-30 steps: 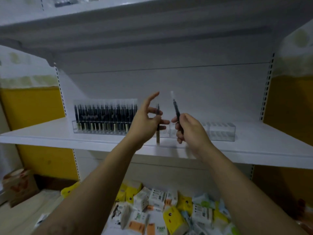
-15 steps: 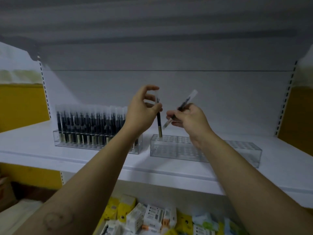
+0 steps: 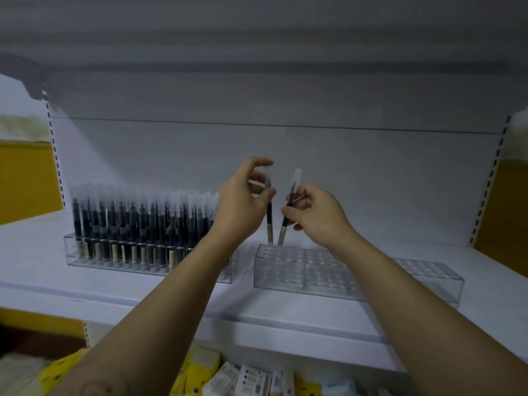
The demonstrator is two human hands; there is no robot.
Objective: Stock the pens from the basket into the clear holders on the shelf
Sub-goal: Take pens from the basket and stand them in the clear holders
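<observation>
So in the middle of the frame, your left hand point(image 3: 243, 201) has its thumb and fingers curled round a dark pen point(image 3: 269, 215), pinching it up near its clear cap. That pen stands pretty much upright, and its pale lower end sits right at the back-left corner of the empty clear holder point(image 3: 285, 278). I can't tell if it's actually in a hole or just touching the top.

Your right hand point(image 3: 317, 215) is just to the right of it, fingers curled and gripping a second pen point(image 3: 287, 212) around the middle of the barrel. This one is tilted, with its cap leaning toward the upper right. Its lower end comes down just beside the first pen's tip, over the same corner of the holder. The two hands are near each other but not touching.

The empty holder lies right of centre on the white shelf point(image 3: 171, 298), and its grid of holes shows through the plastic. Your right forearm crosses in front of part of it.

Left of centre there's another clear holder point(image 3: 120, 267), packed with rows of upright pens point(image 3: 137, 221), dark barrels with frosted caps on top. Your left forearm covers its right end. The two holders sit side by side with a small gap between them.

Along the bottom edge of the frame, below the shelf, there's a jumble of yellow and white boxes point(image 3: 251, 381), too blurry to read.
</observation>
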